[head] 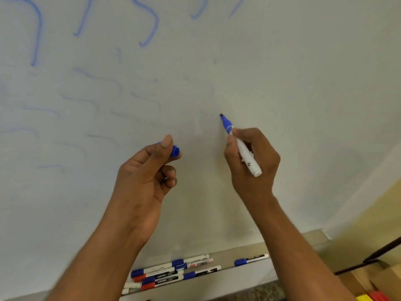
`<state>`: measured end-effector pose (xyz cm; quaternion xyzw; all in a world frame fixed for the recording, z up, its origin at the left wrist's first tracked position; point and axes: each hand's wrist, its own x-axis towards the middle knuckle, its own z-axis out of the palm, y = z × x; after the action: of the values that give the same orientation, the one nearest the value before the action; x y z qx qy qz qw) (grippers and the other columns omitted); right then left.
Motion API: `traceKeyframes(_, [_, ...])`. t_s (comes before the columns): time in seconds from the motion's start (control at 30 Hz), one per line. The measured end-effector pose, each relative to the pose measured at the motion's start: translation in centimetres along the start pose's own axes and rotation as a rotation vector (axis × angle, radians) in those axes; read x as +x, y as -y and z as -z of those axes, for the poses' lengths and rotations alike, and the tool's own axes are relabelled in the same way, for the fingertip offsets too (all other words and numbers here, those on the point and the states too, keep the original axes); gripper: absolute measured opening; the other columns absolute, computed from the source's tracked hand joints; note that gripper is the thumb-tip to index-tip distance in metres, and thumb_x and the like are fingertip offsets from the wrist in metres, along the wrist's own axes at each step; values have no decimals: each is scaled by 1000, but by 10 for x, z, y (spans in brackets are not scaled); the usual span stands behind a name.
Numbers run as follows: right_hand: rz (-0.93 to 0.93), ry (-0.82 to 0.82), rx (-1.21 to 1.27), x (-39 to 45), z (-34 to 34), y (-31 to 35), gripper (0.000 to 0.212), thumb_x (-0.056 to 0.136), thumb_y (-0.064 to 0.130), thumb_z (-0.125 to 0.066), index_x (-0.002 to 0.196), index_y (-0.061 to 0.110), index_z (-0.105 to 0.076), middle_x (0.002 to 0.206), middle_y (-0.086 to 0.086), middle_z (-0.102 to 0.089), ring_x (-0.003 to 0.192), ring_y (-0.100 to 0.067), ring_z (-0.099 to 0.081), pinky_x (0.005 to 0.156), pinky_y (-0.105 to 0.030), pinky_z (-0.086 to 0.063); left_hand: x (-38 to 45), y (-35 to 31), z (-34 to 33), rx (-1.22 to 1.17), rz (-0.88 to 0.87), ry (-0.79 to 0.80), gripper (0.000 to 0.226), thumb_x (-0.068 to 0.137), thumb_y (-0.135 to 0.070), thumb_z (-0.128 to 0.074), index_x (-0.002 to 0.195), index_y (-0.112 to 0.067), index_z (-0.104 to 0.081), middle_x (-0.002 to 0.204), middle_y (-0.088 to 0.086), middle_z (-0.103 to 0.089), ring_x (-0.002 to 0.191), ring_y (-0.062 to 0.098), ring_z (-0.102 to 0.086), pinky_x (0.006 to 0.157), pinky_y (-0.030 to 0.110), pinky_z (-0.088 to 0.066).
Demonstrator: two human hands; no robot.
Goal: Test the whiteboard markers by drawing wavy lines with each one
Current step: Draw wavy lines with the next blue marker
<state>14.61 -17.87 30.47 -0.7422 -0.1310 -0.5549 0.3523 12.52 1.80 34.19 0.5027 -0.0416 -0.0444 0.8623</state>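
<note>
Right hand (251, 161) grips an uncapped blue whiteboard marker (240, 146), fingers curled round the white barrel, thumb and forefinger close behind the blue collar. Dark tip points up and left, at or just off the whiteboard (282, 83) surface; contact cannot be told. No fresh ink shows at the tip.

Left hand (147, 170), to the left of the right and well apart from it, pinches the blue cap (175, 151) between thumb and forefinger. Remaining fingers curl loosely into the palm. Cap's open end faces right.

Board surface: bold blue strokes (149, 25) along the far top edge, curved and hooked. Below them, across the left half, rows of faint, pale blue wavy lines (97, 101), smeared or weakly drawn. Right half of the board carries no clear marks.

Tray ledge (243, 272) runs along the near bottom edge of the board. On it, a cluster of capped markers (173, 271) lying roughly parallel, between the two forearms: several with blue caps, at least two with red caps, white barrels with dark labels. One blue-capped marker (250, 259) lies alone further right on the ledge, just beside the right forearm.

Near right corner: a cardboard box (368, 281), with yellow and red items (373, 297) at the frame edge, too cropped to identify.
</note>
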Motion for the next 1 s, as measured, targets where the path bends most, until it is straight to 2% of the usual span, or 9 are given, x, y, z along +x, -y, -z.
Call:
traceKeyframes(0.17, [155, 102, -44, -43, 4, -21, 9, 99, 2, -66, 91, -2, -66, 85, -11, -67, 71, -24, -65, 63, -36, -54, 7, 7, -21, -15, -52, -33, 19, 72, -42, -77, 79, -24, -78, 84, -1, -71, 58, 10, -49, 60, 25, -45])
traceKeyframes(0.27, [79, 163, -30, -58, 3, -24, 12, 97, 4, -67, 85, 2, -65, 79, -5, -64, 64, -17, -60, 56, -34, -51, 10, 10, -30, -46, -74, -63, 20, 68, -43, -78, 76, -25, -78, 83, -2, -70, 56, 10, -47, 59, 25, -44])
traceKeyframes(0.33, [28, 184, 43, -45, 8, -17, 10, 97, 7, -69, 87, 6, -67, 79, -2, -63, 65, -13, -58, 59, -28, -49, 11, 12, -36, -59, -90, -77, 22, 66, -42, -79, 78, -24, -77, 83, -2, -69, 54, 10, -46, 59, 25, -43])
traceKeyframes(0.47, [-33, -186, 107, 41, 29, -9, 9, 101, 7, -66, 92, 6, -67, 77, -7, -62, 67, -9, -56, 62, -30, -45, 11, 14, -43, -51, -111, -97, 23, 68, -42, -79, 80, -23, -76, 84, -2, -69, 54, 11, -45, 57, 24, -44])
traceKeyframes(0.53, [13, -233, 151, 76, 32, -7, 6, 102, 6, -65, 98, 1, -67, 80, -9, -63, 69, -13, -57, 61, -33, -46, 10, 15, -46, -46, -120, -103, 20, 70, -41, -78, 79, -24, -76, 84, -2, -69, 54, 12, -44, 58, 24, -44])
traceKeyframes(0.67, [182, -19, 87, 80, 26, -12, 11, 101, 6, -65, 99, -4, -70, 88, -7, -67, 73, -8, -57, 68, -22, -44, 11, 15, -50, -50, -140, -125, 21, 68, -42, -78, 78, -23, -76, 83, -1, -70, 54, 12, -45, 60, 25, -43])
traceKeyframes(0.8, [90, -158, 71, 53, 27, -30, 12, 100, 5, -65, 92, -4, -68, 76, -10, -62, 64, -14, -52, 61, -26, -41, 11, 17, -48, -50, -154, -156, 23, 67, -42, -79, 79, -23, -76, 84, -1, -70, 54, 12, -45, 60, 24, -44])
traceKeyframes(0.93, [174, 7, 26, 16, 31, -44, 15, 100, 3, -66, 87, -4, -66, 82, -9, -64, 69, -18, -60, 64, -28, -47, 11, 23, -51, -38, -143, -161, 21, 67, -41, -78, 77, -23, -77, 84, -1, -71, 53, 12, -45, 59, 24, -44])
traceKeyframes(1.0, [74, -34, 76, 3, 36, -54, 14, 100, 4, -64, 89, -5, -66, 83, -6, -63, 73, -9, -61, 67, -23, -46, 12, 25, -55, -35, -136, -156, 20, 69, -40, -78, 78, -23, -77, 84, -1, -71, 53, 12, -45, 58, 24, -45])
